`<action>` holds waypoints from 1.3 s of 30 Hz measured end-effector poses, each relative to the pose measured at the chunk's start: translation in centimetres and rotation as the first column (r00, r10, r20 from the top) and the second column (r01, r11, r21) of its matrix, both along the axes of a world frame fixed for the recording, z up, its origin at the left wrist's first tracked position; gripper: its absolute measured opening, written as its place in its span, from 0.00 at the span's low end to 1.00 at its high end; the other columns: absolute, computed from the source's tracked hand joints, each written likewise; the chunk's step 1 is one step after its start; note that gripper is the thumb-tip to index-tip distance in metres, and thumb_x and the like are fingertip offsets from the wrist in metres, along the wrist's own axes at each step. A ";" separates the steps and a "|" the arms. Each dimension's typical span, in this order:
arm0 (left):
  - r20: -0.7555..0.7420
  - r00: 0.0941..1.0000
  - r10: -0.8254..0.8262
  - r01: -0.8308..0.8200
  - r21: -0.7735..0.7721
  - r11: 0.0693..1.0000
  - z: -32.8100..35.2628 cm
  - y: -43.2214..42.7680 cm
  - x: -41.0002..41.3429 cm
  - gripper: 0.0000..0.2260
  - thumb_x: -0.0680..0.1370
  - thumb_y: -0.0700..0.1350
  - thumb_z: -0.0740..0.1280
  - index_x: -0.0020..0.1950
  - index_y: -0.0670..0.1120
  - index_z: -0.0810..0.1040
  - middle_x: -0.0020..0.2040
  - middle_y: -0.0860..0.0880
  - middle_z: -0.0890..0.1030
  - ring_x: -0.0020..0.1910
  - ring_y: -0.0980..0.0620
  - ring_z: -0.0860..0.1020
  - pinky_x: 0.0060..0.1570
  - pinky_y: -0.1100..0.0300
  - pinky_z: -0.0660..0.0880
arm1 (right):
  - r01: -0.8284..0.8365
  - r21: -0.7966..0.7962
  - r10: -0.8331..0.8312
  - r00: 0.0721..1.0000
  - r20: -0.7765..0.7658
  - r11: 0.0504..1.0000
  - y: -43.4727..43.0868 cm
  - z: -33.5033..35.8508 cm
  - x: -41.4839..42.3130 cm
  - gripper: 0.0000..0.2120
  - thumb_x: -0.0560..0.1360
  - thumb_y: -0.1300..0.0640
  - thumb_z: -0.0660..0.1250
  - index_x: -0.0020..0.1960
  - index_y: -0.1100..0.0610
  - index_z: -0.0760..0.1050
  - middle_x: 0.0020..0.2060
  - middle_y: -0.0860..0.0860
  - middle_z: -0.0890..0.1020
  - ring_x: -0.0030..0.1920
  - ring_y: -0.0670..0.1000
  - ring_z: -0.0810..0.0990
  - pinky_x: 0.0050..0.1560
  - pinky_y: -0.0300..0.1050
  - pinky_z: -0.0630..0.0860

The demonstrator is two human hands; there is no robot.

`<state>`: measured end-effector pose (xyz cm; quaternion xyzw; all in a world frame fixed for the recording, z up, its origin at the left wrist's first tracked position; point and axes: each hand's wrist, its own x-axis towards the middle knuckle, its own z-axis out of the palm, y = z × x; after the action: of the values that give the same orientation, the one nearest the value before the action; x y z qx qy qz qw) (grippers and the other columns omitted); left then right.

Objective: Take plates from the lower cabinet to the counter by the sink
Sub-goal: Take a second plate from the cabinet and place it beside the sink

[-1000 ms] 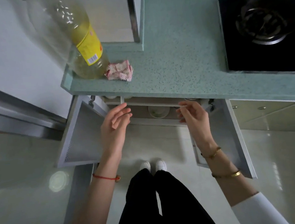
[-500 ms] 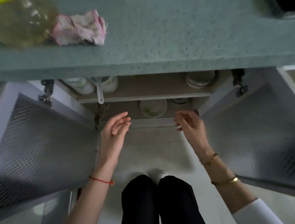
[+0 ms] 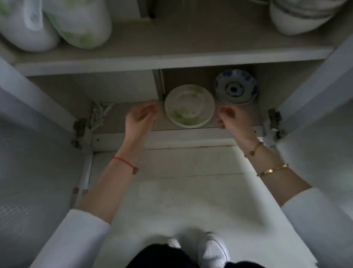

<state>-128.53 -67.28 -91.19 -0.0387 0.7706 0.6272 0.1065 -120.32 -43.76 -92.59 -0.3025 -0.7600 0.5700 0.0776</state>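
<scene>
Left hand (image 3: 141,119) and right hand (image 3: 232,116), loosely curled and empty, flank the green-flecked plates (image 3: 190,105); a lopsided lift could knock them against the blue dish (image 3: 235,87).

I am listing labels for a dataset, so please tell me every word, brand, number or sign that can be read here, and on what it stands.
No readable text anywhere in this view.
Green plate: green pattern only, no letters.
Blue plate: blue painted pattern only, no letters.
Bags: blurred green patches, no print that can be read.
Bowls: grey marks, no letters.
</scene>
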 end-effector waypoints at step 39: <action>-0.110 0.990 -0.089 0.027 -0.471 0.881 -15.9 7.7 -10.8 0.14 0.69 0.33 0.71 0.54 0.41 0.84 0.50 0.40 0.86 0.52 0.41 0.83 0.42 0.67 0.67 | 0.152 0.268 -0.184 0.978 0.097 0.951 4.5 -15.0 -11.2 0.16 0.70 0.68 0.72 0.56 0.69 0.74 0.48 0.64 0.82 0.48 0.56 0.79 0.38 0.31 0.63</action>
<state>-139.36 -59.55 -107.09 0.0004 0.9053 0.4201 0.0629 -131.48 -39.29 -107.57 -0.3872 -0.8026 0.4380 0.1187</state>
